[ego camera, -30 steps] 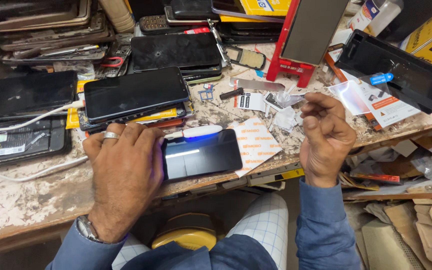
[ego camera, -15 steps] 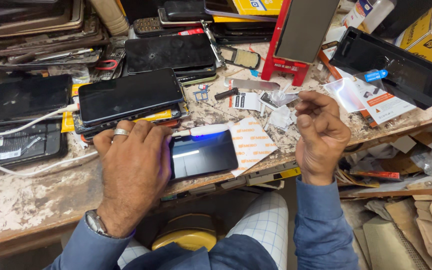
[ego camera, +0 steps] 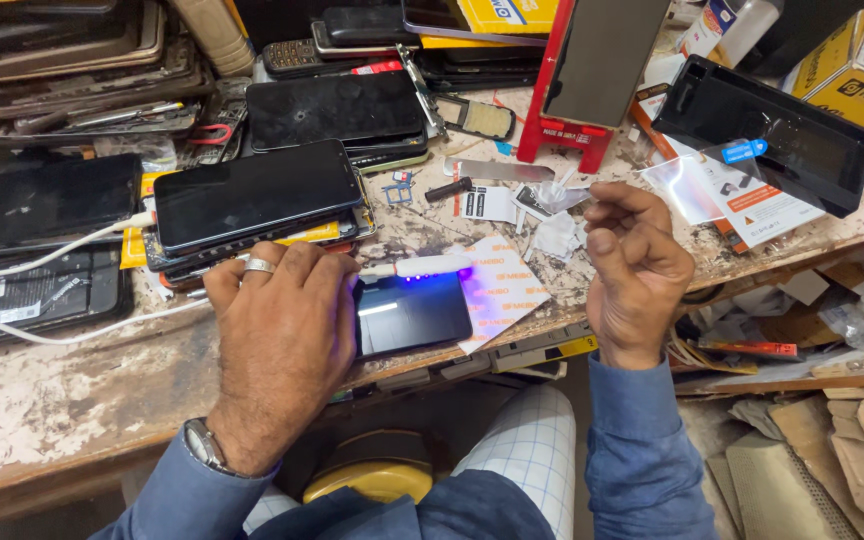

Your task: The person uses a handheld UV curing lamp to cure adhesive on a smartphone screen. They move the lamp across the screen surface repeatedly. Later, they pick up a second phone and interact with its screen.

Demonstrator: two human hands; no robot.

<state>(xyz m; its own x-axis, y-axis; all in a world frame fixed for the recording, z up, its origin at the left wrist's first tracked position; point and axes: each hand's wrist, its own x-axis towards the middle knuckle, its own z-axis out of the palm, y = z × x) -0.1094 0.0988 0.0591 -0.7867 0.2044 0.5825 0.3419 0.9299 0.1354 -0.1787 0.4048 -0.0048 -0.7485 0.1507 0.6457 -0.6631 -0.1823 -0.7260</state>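
Our left hand (ego camera: 277, 345) lies flat, fingers spread, pressing the left end of the smartphone (ego camera: 412, 312) at the workbench's (ego camera: 62, 400) front edge. A small white UV lamp (ego camera: 430, 266) lies along the phone's far edge, glowing violet onto its glass: curing looks under way, not finished. Our right hand (ego camera: 632, 270) is raised right of the phone, fingers curled loosely; we cannot tell whether it pinches anything. Stacked phones (ego camera: 257, 195) sit just behind.
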